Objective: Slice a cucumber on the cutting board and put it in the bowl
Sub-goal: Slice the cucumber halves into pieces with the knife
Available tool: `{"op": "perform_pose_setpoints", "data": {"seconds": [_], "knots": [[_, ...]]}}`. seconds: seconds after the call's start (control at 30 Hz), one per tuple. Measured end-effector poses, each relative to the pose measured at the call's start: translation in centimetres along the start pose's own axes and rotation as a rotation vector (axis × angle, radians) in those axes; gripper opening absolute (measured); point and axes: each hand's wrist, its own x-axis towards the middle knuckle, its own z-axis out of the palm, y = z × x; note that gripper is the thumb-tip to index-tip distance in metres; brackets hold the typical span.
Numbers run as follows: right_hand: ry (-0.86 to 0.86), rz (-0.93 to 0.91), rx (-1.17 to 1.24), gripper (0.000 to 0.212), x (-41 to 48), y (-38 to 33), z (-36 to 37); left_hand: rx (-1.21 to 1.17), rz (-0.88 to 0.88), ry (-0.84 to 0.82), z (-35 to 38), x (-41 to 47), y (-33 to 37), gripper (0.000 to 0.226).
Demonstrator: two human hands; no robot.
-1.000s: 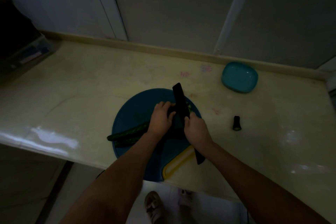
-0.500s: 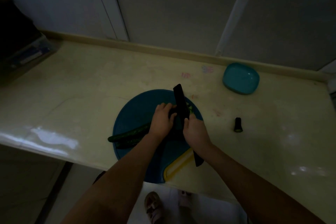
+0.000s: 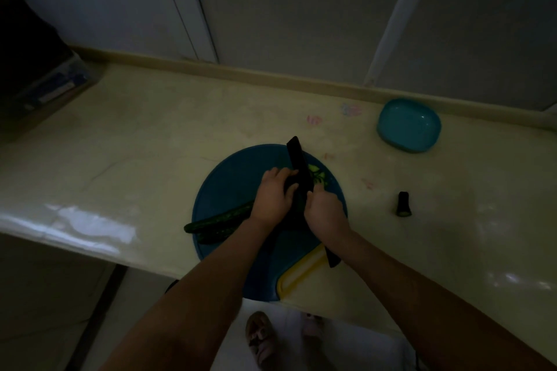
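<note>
Cucumber [image 3: 217, 221] lies on the round blue cutting board [image 3: 235, 178] at centre frame, its end reaching lower left. My left hand [image 3: 272, 199] curls over it, holding it down. My right hand [image 3: 325, 214] is clamped round the black knife [image 3: 297, 159], whose blade is tight against my left fingers. Pale slices [image 3: 316, 178] lie right of the blade. The teal bowl [image 3: 408, 125] sits upper right, well apart, and a cut stub [image 3: 403, 204] lies on the counter [image 3: 150, 159].

Head view, facing down, over counter [image 3: 150, 144]
</note>
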Motion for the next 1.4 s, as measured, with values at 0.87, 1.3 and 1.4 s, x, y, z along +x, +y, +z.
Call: {"op": "perform_pose_setpoints", "data": {"seconds": [0.87,1.3,1.4], "knots": [[0.041,-0.018,0.060,0.024,-1.4,0.1,-0.5,-0.014,-0.020,0.005,-0.3,-0.3,0.4,0.020],[-0.018,-0.005,-0.017,0.023,0.0,-0.9,-0.2,-0.004,-0.001,0.010,-0.1,-0.2,0.2,0.027],[-0.010,-0.024,-0.012,0.023,0.0,-0.9,-0.1,0.011,0.024,-0.003,-0.2,-0.2,0.0,0.029]]}}
